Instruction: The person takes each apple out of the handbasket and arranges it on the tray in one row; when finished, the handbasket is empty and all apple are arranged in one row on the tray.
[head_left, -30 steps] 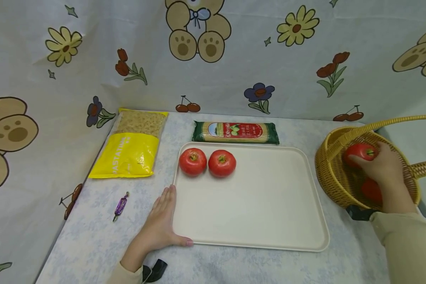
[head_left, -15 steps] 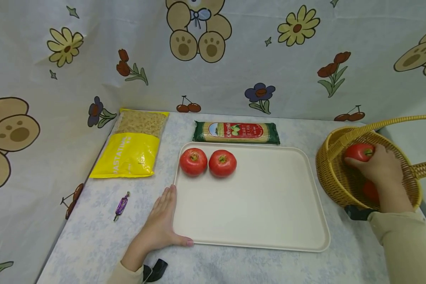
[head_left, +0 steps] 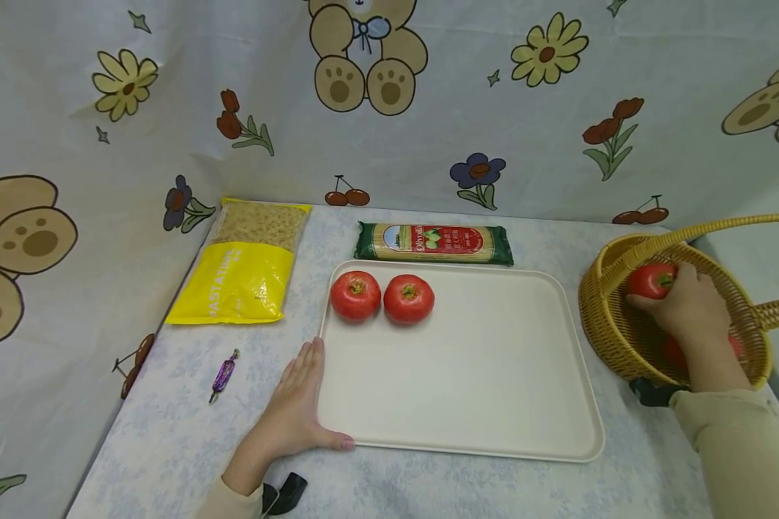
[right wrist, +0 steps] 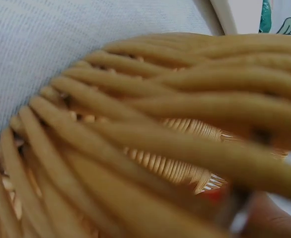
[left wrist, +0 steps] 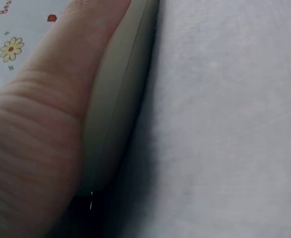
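Note:
My left hand point(head_left: 292, 414) lies along the left edge of the white tray point(head_left: 467, 382), fingers straight, thumb at its front edge. In the left wrist view, the hand point(left wrist: 36, 119) touches the tray's side point(left wrist: 113, 99). Two tomatoes point(head_left: 355, 296) sit side by side in the tray's back left corner. Inside the wicker basket point(head_left: 610, 339) at the right, my right hand point(head_left: 691, 306) grips a tomato point(head_left: 651, 280). More red fruit point(head_left: 674, 352) shows beneath that wrist, partly hidden. The basket's woven rim point(right wrist: 150, 89) fills most of the right wrist view and hides nearly all of the hand.
A green-ended pack of spaghetti point(head_left: 433, 244) lies behind the tray. At the back left is a yellow bag of pasta point(head_left: 240, 267), with a purple wrapped candy point(head_left: 223, 376) in front of it. The basket's tall handle point(head_left: 720, 222) arches over its opening.
My right hand and the tomato in it have shifted slightly left inside the basket. A red patch now shows right of that wrist too. The left hand stays against the tray.

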The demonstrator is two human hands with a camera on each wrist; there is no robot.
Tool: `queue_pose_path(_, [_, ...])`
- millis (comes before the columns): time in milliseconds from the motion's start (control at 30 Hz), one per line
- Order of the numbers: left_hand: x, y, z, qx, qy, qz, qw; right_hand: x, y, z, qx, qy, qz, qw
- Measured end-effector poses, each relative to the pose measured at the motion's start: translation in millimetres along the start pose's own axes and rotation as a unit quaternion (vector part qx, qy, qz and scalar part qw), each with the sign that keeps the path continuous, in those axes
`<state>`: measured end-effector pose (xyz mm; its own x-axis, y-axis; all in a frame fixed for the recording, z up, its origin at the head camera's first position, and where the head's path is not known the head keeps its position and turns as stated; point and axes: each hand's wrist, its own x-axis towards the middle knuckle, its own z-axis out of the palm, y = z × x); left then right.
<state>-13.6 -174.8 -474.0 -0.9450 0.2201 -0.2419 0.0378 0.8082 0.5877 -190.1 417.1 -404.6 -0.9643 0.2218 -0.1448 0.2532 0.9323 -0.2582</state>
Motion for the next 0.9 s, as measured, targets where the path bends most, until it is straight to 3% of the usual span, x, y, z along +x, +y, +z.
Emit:
queue_pose_path(233, [0.9,1.0,0.0,0.0,-0.007,-0.004,1.0,-6.2,2,1,-0.011,0.029,-0.013,0.9994])
queue_pose_path(433, [0.5,0.2,0.8,0.003,0.0,0.001,1.0,-21.7,-4,-6,0.002,0.051,-0.001,0.9987])
queue_pose_path(667, [0.2,0.0,0.4,0.005,0.0,-0.001,1.0,-53.3,-22,-14,0.029,0.082,0.033,0.9956])
queue_pose_path(900, [0.8,0.3,0.3,0.005,0.0,-0.001,1.0,-97.7,-48,-16,0.036,0.144,-0.002,0.9889])
